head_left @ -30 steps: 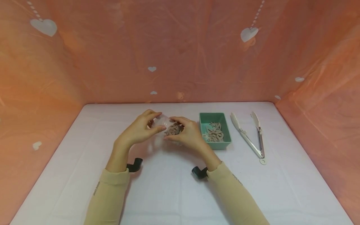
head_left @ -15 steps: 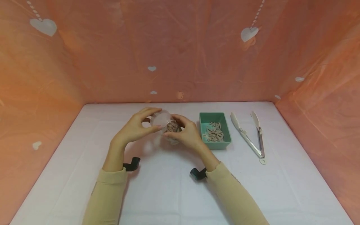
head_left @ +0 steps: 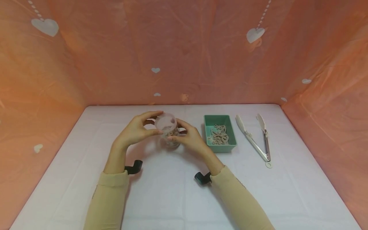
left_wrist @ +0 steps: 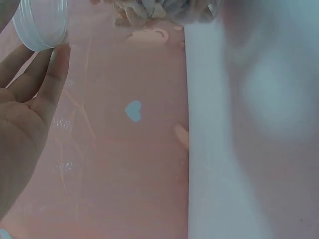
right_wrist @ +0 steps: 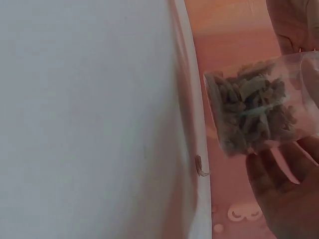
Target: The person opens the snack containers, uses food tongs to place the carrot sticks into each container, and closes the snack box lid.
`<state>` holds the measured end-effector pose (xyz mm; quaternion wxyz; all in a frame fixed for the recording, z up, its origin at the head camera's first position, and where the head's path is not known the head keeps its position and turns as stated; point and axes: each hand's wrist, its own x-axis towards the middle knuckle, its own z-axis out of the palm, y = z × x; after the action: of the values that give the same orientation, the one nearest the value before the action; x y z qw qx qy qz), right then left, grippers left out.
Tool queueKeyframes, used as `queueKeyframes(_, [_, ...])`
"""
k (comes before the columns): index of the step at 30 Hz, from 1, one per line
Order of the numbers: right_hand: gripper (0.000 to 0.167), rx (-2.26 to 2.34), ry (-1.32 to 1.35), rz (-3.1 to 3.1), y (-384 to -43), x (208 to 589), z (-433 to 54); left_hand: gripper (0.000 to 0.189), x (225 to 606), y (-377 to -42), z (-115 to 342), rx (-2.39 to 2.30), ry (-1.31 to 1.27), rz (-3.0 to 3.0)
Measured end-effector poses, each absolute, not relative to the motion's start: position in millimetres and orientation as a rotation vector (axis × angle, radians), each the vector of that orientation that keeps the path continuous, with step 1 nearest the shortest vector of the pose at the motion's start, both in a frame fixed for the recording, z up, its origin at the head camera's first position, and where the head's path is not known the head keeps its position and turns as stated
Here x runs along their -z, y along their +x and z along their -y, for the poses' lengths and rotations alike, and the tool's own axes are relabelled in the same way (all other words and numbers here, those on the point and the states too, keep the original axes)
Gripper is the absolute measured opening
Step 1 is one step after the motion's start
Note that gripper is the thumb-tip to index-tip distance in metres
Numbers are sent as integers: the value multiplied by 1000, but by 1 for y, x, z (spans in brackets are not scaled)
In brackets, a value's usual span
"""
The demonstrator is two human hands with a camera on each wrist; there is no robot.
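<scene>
A clear plastic jar (head_left: 171, 140) of greyish-brown dried pieces (right_wrist: 254, 104) stands upright between the two hands, low over the white cloth. My right hand (head_left: 191, 137) grips its side, thumb toward me and fingers behind. The left hand (head_left: 138, 129) pinches a clear round lid (head_left: 165, 121) by its edge, right at the jar's mouth. In the left wrist view, fingertips (left_wrist: 61, 56) press against the rim of the lid. The right wrist view shows the jar sideways, its contents filling most of the body.
A green rectangular container (head_left: 219, 149) with more of the dried pieces sits to the right of the jar. Beyond it lie spread metal tongs (head_left: 254, 145) with pale tips. A small stray piece (right_wrist: 200, 167) shows near the cloth's edge. Pink curtains surround the table (head_left: 184, 198).
The jar has shifted a little left and now stands more upright, its body showing more. The lid, earlier tilted to the jar's left, now overlaps its top. The container and tongs have not moved.
</scene>
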<state>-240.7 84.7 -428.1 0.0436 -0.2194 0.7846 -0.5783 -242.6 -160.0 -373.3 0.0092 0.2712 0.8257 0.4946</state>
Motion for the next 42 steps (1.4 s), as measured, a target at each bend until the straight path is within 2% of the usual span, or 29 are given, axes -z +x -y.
queueKeyframes(11, [71,1729,-675,-2392,-242,432,-82,64,381,-247,158,-1473,810,-2611])
queueKeyframes(27, [74,1598,-602,-2463,-243,432,-88,67,384,-249,156,-1310,874,-2669])
queueKeyframes(31, [77,1602,-626,-2487,-242,427,-92,71,384,-246,159,-1264,807,-2714])
queueKeyframes(37, [73,1641,-678,-2628,-236,415,-113,79,382,-234,168,-1173,678,-2888])
queueKeyframes(42, [72,1465,-641,-2915,-234,406,-152,83,379,-225,182,-1093,632,-3019])
